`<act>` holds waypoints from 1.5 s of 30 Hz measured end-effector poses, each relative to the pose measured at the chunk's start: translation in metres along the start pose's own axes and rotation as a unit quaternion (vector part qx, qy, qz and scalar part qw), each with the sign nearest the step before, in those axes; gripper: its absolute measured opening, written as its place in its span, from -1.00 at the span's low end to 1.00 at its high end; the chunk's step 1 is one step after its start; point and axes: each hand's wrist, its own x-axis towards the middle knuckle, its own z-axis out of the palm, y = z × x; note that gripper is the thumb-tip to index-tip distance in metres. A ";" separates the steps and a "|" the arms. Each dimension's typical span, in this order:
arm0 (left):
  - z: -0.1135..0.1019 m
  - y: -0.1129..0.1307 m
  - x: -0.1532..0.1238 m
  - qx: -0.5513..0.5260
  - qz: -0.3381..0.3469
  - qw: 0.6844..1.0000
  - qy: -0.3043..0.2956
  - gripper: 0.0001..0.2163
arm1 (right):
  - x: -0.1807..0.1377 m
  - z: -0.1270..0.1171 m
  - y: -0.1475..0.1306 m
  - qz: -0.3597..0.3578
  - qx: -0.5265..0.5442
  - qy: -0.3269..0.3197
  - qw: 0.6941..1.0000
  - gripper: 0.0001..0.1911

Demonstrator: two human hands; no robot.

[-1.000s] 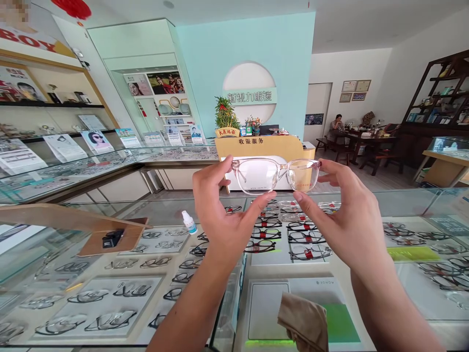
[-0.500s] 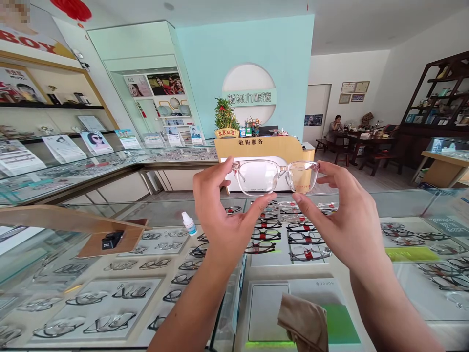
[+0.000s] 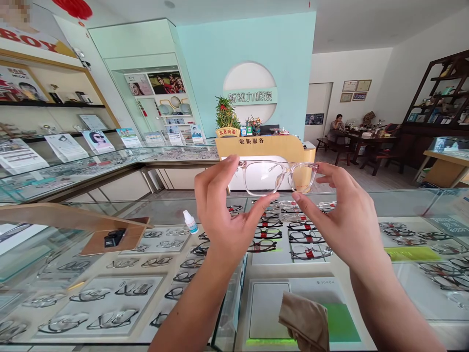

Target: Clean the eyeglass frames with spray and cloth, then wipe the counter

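Over the table (image 3: 293,271), the left hand (image 3: 223,210) and right hand (image 3: 344,215) were raised, a brown cloth (image 3: 306,318) lying below them, and their fingers gripped the clear glasses (image 3: 264,178) by both ends, aloft between them, while a white bottle (image 3: 190,222) stood off to the left.

The left hand (image 3: 225,210) hides one end of the clear glasses (image 3: 277,177), and the bottom edge crops the brown cloth (image 3: 305,319).

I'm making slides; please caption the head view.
Left grip and right grip hold up clear-framed glasses at a glass display counter.
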 end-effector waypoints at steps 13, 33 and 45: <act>0.001 0.000 0.002 -0.008 0.024 1.000 0.013 -0.18 | -0.002 0.002 -0.001 0.007 0.002 -0.002 1.000 -0.39; 0.013 -0.009 -0.007 -0.070 -0.064 0.995 -0.023 -0.23 | -0.009 0.011 -0.009 -0.005 0.042 0.069 0.997 -0.35; 0.023 -0.019 -0.013 -0.074 -0.093 0.993 -0.009 -0.29 | -0.007 0.016 -0.011 -0.016 0.140 0.100 0.985 -0.57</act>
